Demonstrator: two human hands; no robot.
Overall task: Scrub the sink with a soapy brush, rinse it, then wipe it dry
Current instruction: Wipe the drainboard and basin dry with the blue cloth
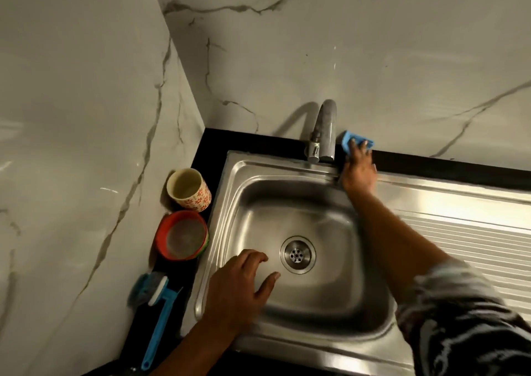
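Sink [253,197] of brushed stainless steel, a rounded-square basin with soft corners and a raised rim, lies under and between both hands. Its ribbed drainboard [459,232] runs off under the right forearm and is cut by the frame edge. Behind and to the left of the hands stand glossy marble-look walls [86,117], pale with grey veins. A matte black counter [258,140] frames the steel on the far and left sides.

A patterned dark sleeve [459,318], blurred, covers the right upper arm and hides the sink's near right corner. The left hand [241,283] hangs over the near left part of the basin, fingers spread and loosely curved, holding nothing; whether it touches the steel cannot be made out. The right hand [359,171] reaches across the far rim, fingers laid flat on a blue cloth [349,138] and pressing it to the black strip at the wall's foot.

Just left of that hand stands a curved grey metal tap [326,128], its spout over the rim. Left of the left hand, on the counter, lies a blue-handled brush [165,314], its bristle head blurred. Beyond it sit stacked red bowls [161,240], then a cream cup [198,200] with an orange flower pattern. A round perforated drain [298,255] sits in the basin floor, just beyond the left fingertips.
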